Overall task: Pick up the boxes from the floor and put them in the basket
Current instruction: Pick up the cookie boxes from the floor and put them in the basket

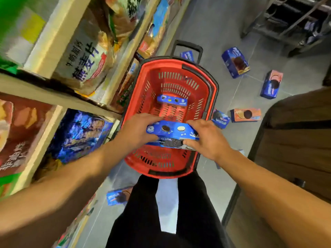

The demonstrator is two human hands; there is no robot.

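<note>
While above the red basket, both hands' fingers grip a blue box.

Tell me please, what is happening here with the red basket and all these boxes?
A person is collecting cookie boxes in a shop aisle. The left hand and the right hand together hold a blue box over the red basket. One box in the basket is already inside. Several boxes remain on the floor: a blue one, two pink and blue ones, and another near the person's legs.
</note>
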